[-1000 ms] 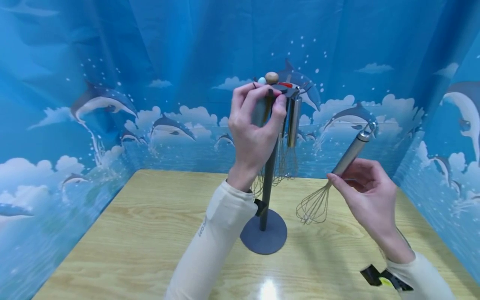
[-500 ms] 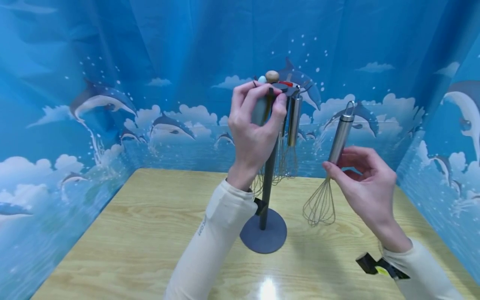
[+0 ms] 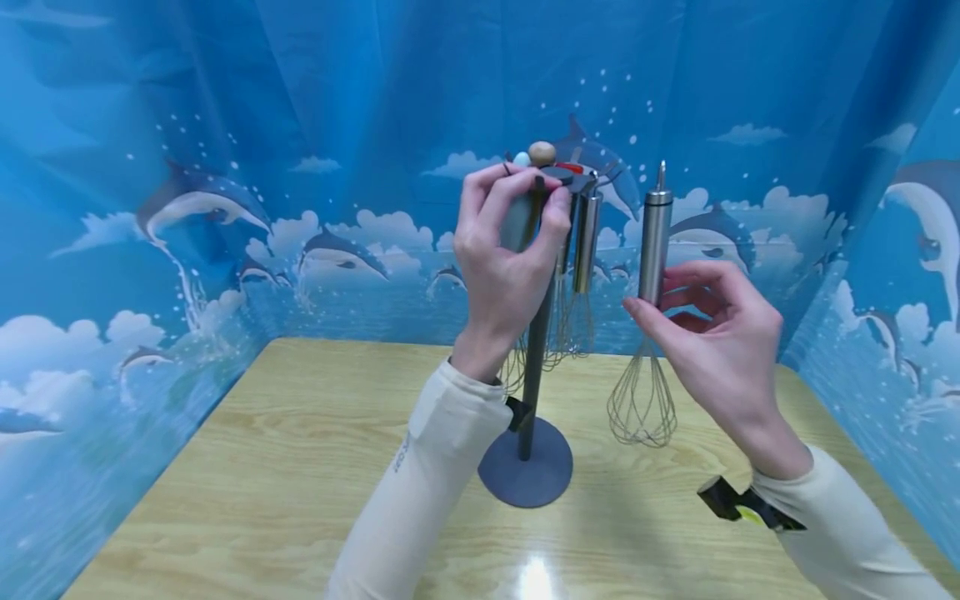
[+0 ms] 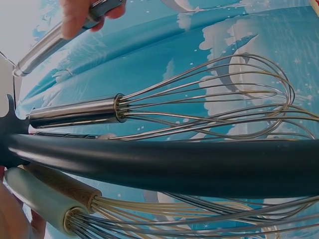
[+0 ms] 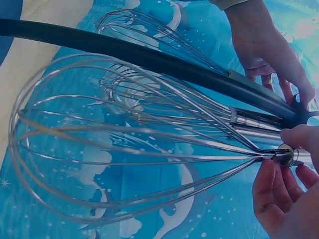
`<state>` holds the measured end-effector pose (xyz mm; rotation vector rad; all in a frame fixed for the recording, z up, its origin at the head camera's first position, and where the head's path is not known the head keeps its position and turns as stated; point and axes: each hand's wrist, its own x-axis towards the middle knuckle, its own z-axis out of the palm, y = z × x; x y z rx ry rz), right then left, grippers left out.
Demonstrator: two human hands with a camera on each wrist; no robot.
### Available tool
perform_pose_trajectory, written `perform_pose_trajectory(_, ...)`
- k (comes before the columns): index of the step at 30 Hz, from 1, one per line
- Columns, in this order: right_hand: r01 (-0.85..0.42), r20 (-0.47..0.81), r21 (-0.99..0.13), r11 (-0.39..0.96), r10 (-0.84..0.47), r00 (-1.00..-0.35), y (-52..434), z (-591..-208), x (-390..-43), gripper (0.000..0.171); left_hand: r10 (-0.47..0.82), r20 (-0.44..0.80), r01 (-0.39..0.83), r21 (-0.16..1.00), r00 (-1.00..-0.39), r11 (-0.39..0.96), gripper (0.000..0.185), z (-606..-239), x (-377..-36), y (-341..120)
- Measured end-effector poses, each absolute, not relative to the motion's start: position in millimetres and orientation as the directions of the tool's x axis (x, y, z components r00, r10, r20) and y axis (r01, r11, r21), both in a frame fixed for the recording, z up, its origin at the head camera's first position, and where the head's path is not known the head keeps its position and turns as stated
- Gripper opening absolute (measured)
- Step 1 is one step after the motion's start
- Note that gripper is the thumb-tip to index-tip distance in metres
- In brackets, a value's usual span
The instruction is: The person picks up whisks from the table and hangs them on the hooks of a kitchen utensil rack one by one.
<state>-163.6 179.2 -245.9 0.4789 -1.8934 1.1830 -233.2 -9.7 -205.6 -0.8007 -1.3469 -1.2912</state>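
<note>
Upright in my right hand (image 3: 720,333) is a steel whisk (image 3: 655,242). Thumb and fingers pinch the lower end of its handle, the wires hang downward, and a loop tops it. My left hand (image 3: 506,250) grips the hooked top of a dark stand (image 3: 534,367). Several whisks hang from that stand: one has a steel handle (image 4: 75,112), one a pale green handle (image 4: 42,199), one a wooden handle (image 4: 65,186). In the head view the left hand partly hides them. A gap separates the held whisk from the stand, to its right.
The stand's round base (image 3: 525,483) rests on a wood-grain table (image 3: 300,467). A blue dolphin-print sheet (image 3: 390,100) surrounds the table at the back and sides. A small red piece (image 3: 572,167) shows at the top of the stand.
My right hand has risen and shifted left toward the stand, turning the whisk from a slant to upright. My left hand has stayed on the stand's top.
</note>
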Motion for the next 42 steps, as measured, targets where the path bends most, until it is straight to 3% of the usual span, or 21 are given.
perform_pose_trajectory(15, -0.71, 0.821, -0.523, 0.472, 0.054, -0.569, 167.4, -232.7, -164.6, 0.042, -0.197, 0.954, 0.945, 0.265, -0.227, 0.194, 0.022, -205.0, -231.8, -9.4)
perform_pose_trajectory(35, -0.642, 0.762, -0.526, 0.558, -0.027, -0.647, 156.9, -247.0, -167.8, 0.043, -0.19, 0.954, 0.944, 0.267, -0.231, 0.193, 0.024, -204.9, -231.4, -7.5)
perform_pose_trajectory(42, -0.602, 0.708, -0.569, 0.56, -0.038, -0.705, 161.6, -251.1, -161.8, 0.04, -0.193, 0.954, 0.947, 0.263, -0.228, 0.184, 0.022, -204.6, -231.7, -7.9)
